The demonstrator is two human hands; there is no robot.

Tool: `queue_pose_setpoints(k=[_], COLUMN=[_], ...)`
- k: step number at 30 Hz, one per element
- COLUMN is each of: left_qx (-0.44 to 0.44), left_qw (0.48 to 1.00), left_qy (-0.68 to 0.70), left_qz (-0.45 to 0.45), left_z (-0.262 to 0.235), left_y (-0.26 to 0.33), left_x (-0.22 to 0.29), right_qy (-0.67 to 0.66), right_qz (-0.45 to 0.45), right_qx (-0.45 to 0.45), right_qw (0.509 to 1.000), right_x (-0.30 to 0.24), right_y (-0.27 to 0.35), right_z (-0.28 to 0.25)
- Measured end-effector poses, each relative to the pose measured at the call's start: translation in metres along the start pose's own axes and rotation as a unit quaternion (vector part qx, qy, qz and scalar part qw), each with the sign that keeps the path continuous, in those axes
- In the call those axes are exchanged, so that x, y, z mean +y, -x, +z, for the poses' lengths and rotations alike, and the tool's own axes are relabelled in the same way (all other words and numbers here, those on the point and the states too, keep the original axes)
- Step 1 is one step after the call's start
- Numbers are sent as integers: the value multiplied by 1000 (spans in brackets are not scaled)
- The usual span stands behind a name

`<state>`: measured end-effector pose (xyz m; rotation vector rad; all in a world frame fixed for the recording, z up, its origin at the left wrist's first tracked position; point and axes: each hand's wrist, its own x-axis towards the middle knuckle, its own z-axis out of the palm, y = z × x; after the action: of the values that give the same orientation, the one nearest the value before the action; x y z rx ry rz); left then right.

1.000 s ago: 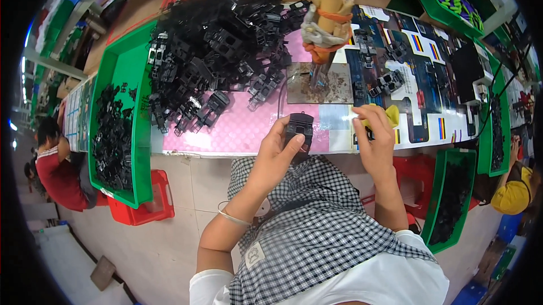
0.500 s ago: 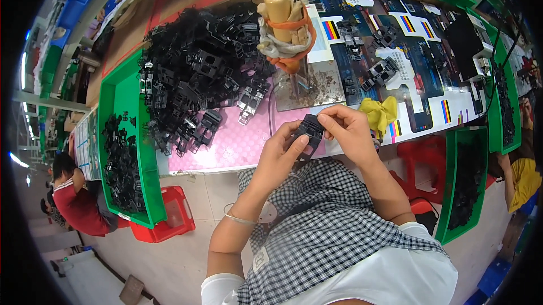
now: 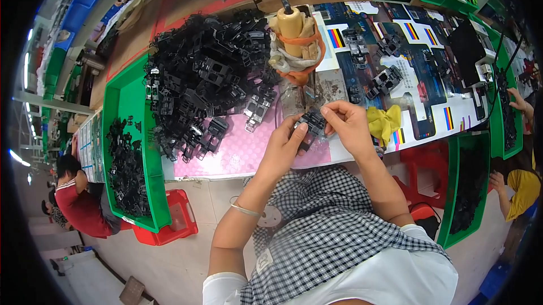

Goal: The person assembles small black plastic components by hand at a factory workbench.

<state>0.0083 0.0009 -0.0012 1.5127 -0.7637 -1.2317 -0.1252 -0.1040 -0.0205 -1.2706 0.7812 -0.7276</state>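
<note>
My left hand (image 3: 287, 145) grips a black plastic molded part (image 3: 312, 125) from its left side, thumb lying on its face. On the part's right edge, my right hand (image 3: 346, 125) pinches with thumb and fingertips. The part is held tilted over the table's front edge, near the pink sheet (image 3: 237, 149). Just beyond stands a tool with a wooden handle (image 3: 289, 32), wrapped in cloth and an orange band, its tip pointing down at a stained metal plate (image 3: 331, 85). A large heap of similar black parts (image 3: 206, 73) lies to the left.
Green bins of black parts stand left (image 3: 148, 163) and right (image 3: 481, 192). A yellow cloth (image 3: 384, 124) lies beside my right hand. Several black parts (image 3: 386, 81) rest on the printed sheets. Red stools (image 3: 175, 220) stand below. A person in red (image 3: 85, 200) sits at the far left.
The black part has been turned in my hands and now shows a more detailed face. My right hand has shifted slightly lower along it. The whole view has moved a little.
</note>
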Motion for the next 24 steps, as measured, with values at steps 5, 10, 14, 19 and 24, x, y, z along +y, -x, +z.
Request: queue_pose_setpoints(k=[5,10,14,19,24], left_qx=[4,2,-1,2,-5], left_qw=[1000,1000,1000,1000,1000], left_qy=[2,-17,-18,-17,-24], left_qz=[-1,5,8,13,4], left_z=[-2,-3,-5,-6,-7], left_y=[-5,-7,-8,-11,-13], left_x=[1,5,7,7,9], right_qy=[-8,-8,-7,-1,-5], right_qz=[7,8,8,6,-1], right_qx=[1,0,5,11,15], right_qw=[1000,1000,1000,1000,1000], right_x=[1,-1,-2,-3,-2], right_y=[-4,-6,-7,-9,-10], right_z=[1,1,3,4,5])
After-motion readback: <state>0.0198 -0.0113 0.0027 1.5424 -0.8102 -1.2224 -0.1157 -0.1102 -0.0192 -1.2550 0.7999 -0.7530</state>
